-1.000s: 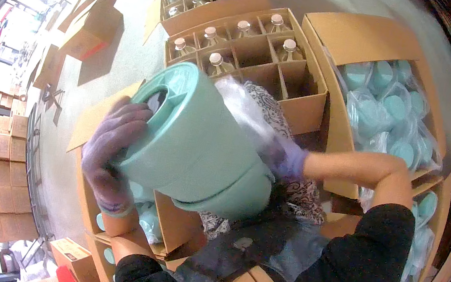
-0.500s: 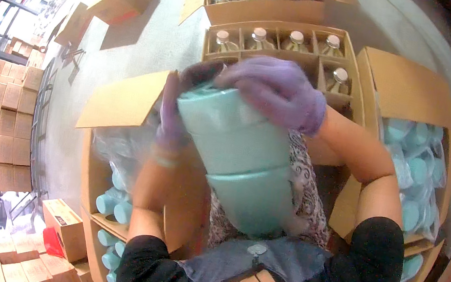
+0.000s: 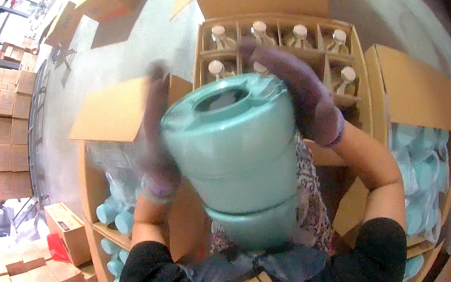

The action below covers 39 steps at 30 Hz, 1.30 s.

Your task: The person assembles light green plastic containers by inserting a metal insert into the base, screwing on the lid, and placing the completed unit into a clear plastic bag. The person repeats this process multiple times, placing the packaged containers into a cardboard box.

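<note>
Flanking tilted teal container (image 3: 240, 158): gloved hands (image 3: 157, 139) (image 3: 309, 98), fingers extended.

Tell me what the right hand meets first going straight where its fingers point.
Likely the pale-capped bottle in the far-left corner of the divided carton; depth is unclear, so the right hand may pass above it.

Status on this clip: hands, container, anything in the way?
Left hand and right hand open, flanking teal container; left blurred. Container tilted, holed end away from wearer. Bottle carton beyond; nothing visible between hands and container.
</note>
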Tool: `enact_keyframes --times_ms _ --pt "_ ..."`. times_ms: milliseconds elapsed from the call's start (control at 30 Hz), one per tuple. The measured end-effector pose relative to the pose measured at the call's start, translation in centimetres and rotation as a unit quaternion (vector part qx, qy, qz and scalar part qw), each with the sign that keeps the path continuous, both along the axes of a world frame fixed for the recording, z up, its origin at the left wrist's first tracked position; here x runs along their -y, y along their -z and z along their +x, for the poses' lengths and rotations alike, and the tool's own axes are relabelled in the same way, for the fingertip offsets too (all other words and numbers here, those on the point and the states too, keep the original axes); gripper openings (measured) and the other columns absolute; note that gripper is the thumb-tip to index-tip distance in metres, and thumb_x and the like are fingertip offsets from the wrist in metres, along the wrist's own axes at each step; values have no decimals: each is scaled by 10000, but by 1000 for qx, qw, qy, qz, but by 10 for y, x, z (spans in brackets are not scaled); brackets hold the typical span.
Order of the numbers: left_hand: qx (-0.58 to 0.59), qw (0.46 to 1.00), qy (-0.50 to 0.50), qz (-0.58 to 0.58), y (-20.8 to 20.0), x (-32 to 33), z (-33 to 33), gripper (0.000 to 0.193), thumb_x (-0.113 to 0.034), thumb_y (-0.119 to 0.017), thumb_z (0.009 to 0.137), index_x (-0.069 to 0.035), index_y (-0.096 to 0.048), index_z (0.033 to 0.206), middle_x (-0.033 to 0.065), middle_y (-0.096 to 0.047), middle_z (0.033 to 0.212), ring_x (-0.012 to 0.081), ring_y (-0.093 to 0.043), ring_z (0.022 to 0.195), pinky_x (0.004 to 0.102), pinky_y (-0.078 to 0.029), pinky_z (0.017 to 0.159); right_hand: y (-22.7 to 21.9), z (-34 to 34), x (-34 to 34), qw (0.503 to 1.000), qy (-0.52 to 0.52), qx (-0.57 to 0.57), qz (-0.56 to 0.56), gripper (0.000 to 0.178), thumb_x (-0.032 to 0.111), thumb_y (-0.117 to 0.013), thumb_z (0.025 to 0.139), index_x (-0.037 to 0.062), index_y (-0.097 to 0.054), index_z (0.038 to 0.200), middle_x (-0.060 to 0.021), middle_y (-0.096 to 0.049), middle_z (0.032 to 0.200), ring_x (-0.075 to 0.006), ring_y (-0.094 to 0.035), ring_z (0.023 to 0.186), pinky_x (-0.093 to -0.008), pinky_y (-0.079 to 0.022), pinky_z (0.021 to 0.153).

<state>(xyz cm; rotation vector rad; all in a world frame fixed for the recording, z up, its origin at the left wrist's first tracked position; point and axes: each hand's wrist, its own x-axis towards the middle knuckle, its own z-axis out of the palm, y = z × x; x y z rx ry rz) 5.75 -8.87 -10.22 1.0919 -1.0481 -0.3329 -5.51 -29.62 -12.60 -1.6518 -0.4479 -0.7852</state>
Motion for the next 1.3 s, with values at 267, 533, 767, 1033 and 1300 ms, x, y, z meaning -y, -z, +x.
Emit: enact_keyframes --times_ms 267,533,767,1033,1300 --pt "-82 971 -58 216 -6 80 82 402 -250 -437 1001 9 -526 1296 128 -617 1142 210 -579 1070 337 -478 934 44 19 42 945 77 -237 212 556 423 -432 991 32 -462 1386 -152 -532 1358 -257 -495 1258 -357 -362 1079" --pt "194 782 -213 553 227 97 148 599 -445 -554 893 -16 -496 1307 273 -529 1301 456 -519 1158 485 -405 987 245 -126 206 661 436 -570 -218 666 422 -673 773 72 -505 1314 -232 -590 1237 -394 -551 1160 -429 -427 1016" --pt "297 865 -279 294 130 94 98 634 -360 -602 891 -8 -418 1385 317 -371 1406 462 -356 1295 497 -276 1082 212 -112 190 713 502 -472 -127 848 364 -821 659 51 -439 1349 -225 -621 1169 -373 -594 1114 -428 -468 974" --pt "-405 797 282 348 45 120 55 766 -618 -521 905 -46 -391 1398 156 -560 1244 300 -552 1147 390 -464 968 -38 -69 79 906 395 5 -150 768 328 -865 671 63 -517 1302 -165 -652 1116 -319 -633 984 -412 -506 857" --pt "-121 921 368 42 -16 113 64 751 -613 -423 928 -35 -389 1406 194 -502 1331 304 -531 1179 421 -487 954 -142 -47 -8 931 49 -31 -360 731 158 -783 742 118 -453 1392 -131 -633 1095 -283 -634 971 -389 -527 864"
